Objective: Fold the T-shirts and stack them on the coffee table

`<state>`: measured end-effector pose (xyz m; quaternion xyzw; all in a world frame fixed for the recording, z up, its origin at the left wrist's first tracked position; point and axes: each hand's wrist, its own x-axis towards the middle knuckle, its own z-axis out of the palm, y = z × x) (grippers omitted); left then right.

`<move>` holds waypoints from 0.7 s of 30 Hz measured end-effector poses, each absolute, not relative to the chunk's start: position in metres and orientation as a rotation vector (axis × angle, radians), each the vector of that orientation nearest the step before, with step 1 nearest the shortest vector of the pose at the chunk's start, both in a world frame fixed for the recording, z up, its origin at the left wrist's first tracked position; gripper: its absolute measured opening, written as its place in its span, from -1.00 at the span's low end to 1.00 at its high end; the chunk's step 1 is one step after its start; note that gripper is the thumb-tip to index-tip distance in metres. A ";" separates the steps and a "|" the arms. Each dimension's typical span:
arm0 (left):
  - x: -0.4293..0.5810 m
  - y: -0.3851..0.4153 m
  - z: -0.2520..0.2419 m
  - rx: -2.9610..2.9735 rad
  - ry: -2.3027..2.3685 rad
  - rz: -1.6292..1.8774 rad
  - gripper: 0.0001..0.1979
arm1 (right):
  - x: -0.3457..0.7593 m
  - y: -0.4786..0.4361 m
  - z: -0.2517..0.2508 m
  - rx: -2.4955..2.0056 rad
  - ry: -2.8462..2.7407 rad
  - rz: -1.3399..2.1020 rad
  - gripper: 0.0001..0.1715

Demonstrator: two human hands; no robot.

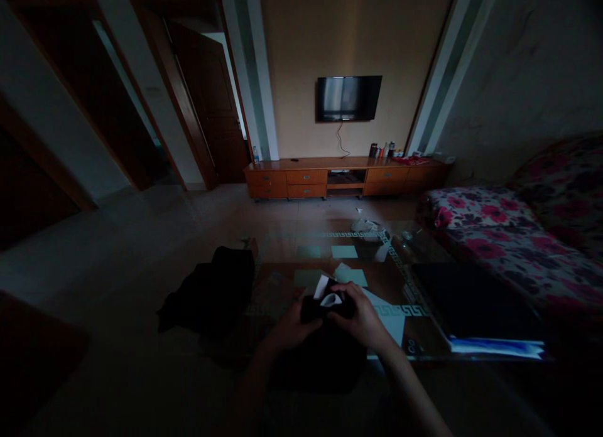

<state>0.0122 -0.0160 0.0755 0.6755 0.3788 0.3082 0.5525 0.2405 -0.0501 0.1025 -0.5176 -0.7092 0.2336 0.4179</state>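
A black item that looks like folded cloth (316,369) hangs between my hands over the near edge of the glass table (264,280). My left hand (293,327) closes on its left side, thumb on top. On the opposite side my right hand (360,314) grips its upper edge, fingers bent over the top. A white, tag-like piece (321,287) stands up from the black fabric, and a second white curved piece (331,299) shows in a fold between my hands. The dim light hides what kind of cloth it is.
A dark cloth heap (211,286) lies on the table's left, and a large black folder-like object (475,299) on its right. Pale sheets (351,275) show about the glass. Beyond are a TV cabinet (306,176), a wall television (348,98) and a flowered sofa (541,248).
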 end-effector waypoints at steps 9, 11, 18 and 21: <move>0.012 -0.013 0.066 1.649 0.885 0.636 -0.42 | 0.238 -0.055 0.112 -1.134 -1.832 0.726 -0.86; 0.013 -0.014 0.069 1.666 0.895 0.631 -0.43 | 0.236 -0.057 0.114 -1.114 -1.815 0.755 -0.89; 0.016 -0.018 0.078 1.673 0.944 0.577 -0.40 | 0.233 -0.057 0.116 -1.099 -1.781 0.750 -0.96; 0.017 -0.019 0.081 1.684 0.956 0.579 -0.43 | 0.233 -0.055 0.111 -1.122 -1.783 0.724 -0.93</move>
